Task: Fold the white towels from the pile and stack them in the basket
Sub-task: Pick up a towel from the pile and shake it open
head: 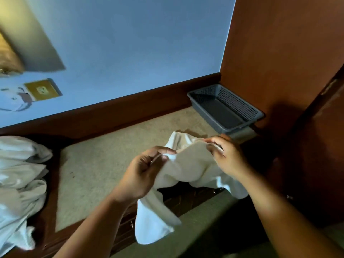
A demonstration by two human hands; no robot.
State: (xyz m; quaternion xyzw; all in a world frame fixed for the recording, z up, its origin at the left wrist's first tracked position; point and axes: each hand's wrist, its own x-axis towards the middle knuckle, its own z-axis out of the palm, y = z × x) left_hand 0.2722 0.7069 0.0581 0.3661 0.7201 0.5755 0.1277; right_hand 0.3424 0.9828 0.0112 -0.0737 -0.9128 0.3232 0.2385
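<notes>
Mid-frame, I'm sorting out one towel (188,164).
My left hand (147,170) and right hand (226,155) pinch its top edge to line up corners; basket (249,113) upper right looks empty, pile (20,175) far left.

Reaching in from 7 and 5 o'clock on bare forearms, pinching a white cloth towel (188,165) with left hand (146,172) and right hand (227,157), fingers curled.

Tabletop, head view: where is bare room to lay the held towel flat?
The beige tabletop is bare between the towel pile at left and the held towel, back to the skirting. The grey basket holds nothing. Crowded: the left end under the pile.
</notes>
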